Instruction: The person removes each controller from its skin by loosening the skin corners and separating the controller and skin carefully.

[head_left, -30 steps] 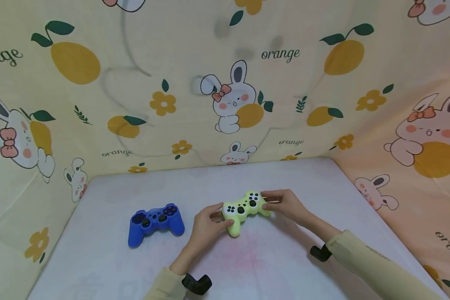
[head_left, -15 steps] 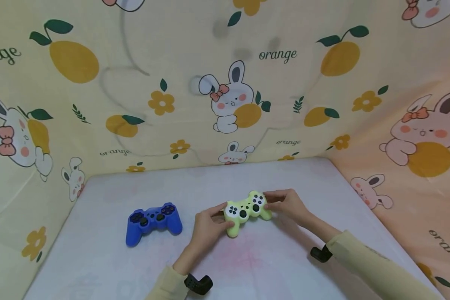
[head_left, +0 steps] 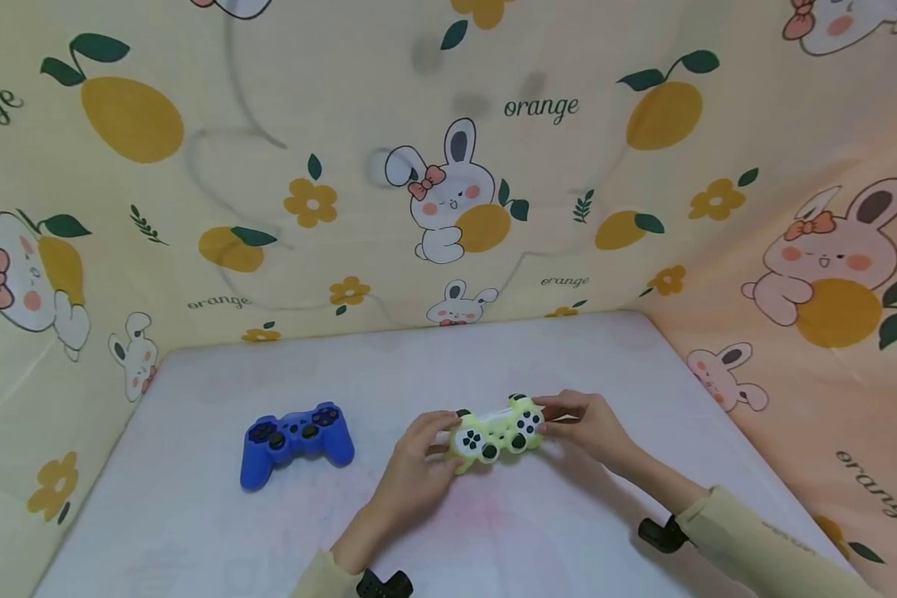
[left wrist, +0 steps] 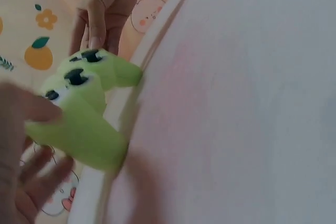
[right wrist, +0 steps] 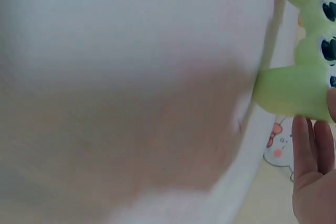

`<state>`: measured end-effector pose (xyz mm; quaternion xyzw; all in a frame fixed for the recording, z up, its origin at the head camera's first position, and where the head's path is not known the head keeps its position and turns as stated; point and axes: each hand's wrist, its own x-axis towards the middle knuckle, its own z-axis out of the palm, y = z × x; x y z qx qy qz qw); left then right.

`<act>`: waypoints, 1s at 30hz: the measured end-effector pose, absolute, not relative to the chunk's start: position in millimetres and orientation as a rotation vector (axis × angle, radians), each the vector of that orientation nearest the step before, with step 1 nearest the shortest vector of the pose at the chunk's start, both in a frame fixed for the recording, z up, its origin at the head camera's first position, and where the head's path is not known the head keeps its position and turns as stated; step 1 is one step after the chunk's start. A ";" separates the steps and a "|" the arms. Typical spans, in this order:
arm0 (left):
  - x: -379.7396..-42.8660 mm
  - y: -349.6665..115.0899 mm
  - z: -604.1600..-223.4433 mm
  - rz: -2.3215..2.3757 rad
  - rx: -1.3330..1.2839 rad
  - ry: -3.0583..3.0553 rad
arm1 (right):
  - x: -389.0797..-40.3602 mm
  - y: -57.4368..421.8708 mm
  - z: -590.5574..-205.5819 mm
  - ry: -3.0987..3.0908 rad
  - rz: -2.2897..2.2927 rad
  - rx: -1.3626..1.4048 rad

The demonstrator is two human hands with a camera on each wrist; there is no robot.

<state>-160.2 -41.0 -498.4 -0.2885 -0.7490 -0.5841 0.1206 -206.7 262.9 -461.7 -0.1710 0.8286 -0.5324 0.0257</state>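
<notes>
A light green game controller [head_left: 497, 433] with white button areas and black sticks is held between both hands. My left hand [head_left: 422, 457] grips its left end, thumb on the near side and fingers behind. On the opposite end, my right hand [head_left: 586, 422] pinches it between thumb and fingers. The controller stands tipped up, its shoulder buttons showing at the top. In the left wrist view its handle [left wrist: 94, 140] points down to the white tabletop, and the right wrist view shows the other handle [right wrist: 289, 90] with its tip at the surface. A blue game controller [head_left: 297, 443] lies to the left.
The white table [head_left: 194, 540] ends at a patterned cloth backdrop [head_left: 359, 100] with rabbits and oranges, which also rises on the left and right sides. A black wrist camera [head_left: 661, 534] sits at the right cuff and another black camera [head_left: 384, 584] at the left cuff.
Both hands have tipped the green controller up from lying flatter, so its shoulder buttons now show. The blue controller stays put; the whole view has shifted slightly.
</notes>
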 end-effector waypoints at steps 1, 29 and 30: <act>-158.3 -39.7 -496.5 -1.697 -0.822 -2.214 | -205.9 263.6 -463.4 2.562 -1.658 -0.525; -173.3 -13.0 -474.5 -1.565 -1.014 -2.560 | -203.7 282.9 -422.4 2.412 -1.360 -1.006; -173.0 -12.2 -475.3 -1.560 -1.025 -2.554 | -205.8 280.7 -421.1 2.397 -1.338 -1.039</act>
